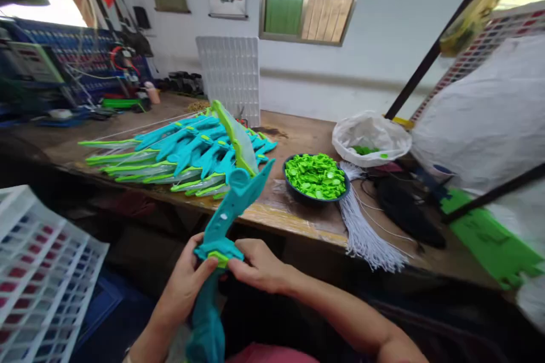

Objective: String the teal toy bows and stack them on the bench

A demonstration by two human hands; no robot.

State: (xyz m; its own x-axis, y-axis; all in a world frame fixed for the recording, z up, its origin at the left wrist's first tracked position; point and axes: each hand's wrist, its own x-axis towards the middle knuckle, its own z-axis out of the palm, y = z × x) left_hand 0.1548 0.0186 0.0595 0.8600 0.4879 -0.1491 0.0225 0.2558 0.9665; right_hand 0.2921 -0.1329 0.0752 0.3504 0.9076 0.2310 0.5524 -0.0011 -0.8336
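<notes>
A long turquoise plastic piece (225, 216) with a translucent, green-edged blade at its top stands upright in front of the table's edge. Around its middle, my left hand (183, 281) is wrapped from the left, thumb on a small green part (218, 259). From the right, my right hand (258, 265) pinches the same piece beside that green part. Similar turquoise and green pieces (191, 144) lie in a spread pile on the table. A dark bowl (317, 202) full of small green plastic parts (315, 176) sits right of the held piece.
On the wooden table (293, 130) a white bag (370, 135) holds some green bits, beside a bundle of white strings (372, 244). A white plastic basket (46, 278) is at the lower left. Large white sacks (489, 102) and a dark pole stand at the right.
</notes>
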